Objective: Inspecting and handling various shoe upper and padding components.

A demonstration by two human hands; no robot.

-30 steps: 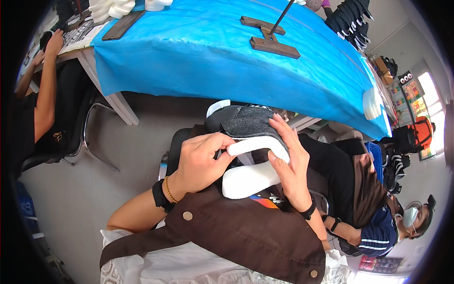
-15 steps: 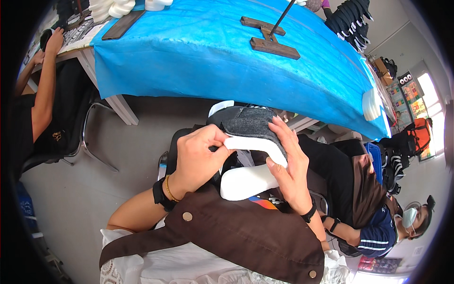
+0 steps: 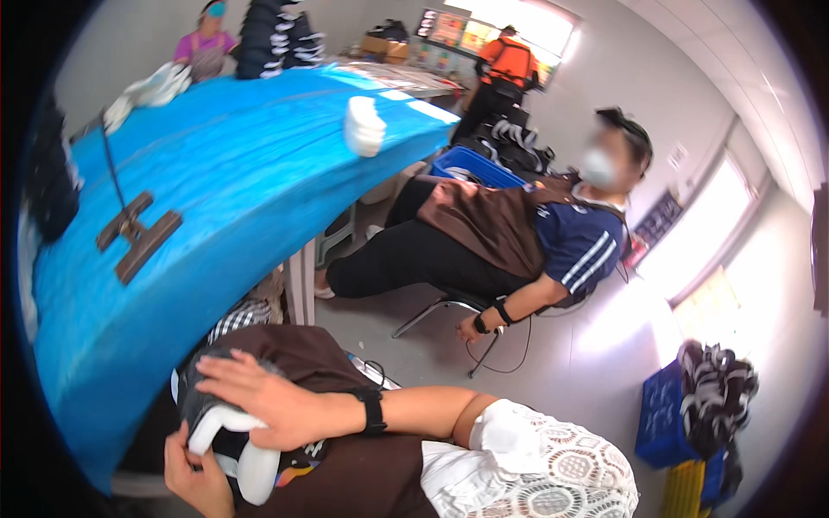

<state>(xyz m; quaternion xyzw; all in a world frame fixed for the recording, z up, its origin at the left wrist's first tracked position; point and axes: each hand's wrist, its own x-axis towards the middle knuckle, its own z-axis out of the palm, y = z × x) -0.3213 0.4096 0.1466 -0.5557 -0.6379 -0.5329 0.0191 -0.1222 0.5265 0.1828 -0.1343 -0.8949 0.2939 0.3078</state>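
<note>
Low at the left, my two hands are around a dark-grey fabric piece with a thick white curved padded part [image 3: 259, 470]; I cannot tell its exact kind. My right hand [image 3: 259, 399] lies over its top, fingers stretched across the dark fabric [image 3: 197, 401] and the thumb side against the white part. Below it, my left hand [image 3: 197, 475] pinches the near left edge of the white part between thumb and fingers. The underside of the piece is hidden by my hands and brown apron [image 3: 371, 479].
A blue-covered table [image 3: 216, 181] holds a wooden stand with a rod [image 3: 138, 233] and a white stack [image 3: 364, 127]. A seated masked person [image 3: 570, 233] is at the right; others are farther back. Blue crates [image 3: 665, 414] with black-and-white pieces stand at far right.
My view has swung to the right, so the hands now appear at lower left. My left hand has shifted to the lower edge of the white part; my right hand is still on the piece.
</note>
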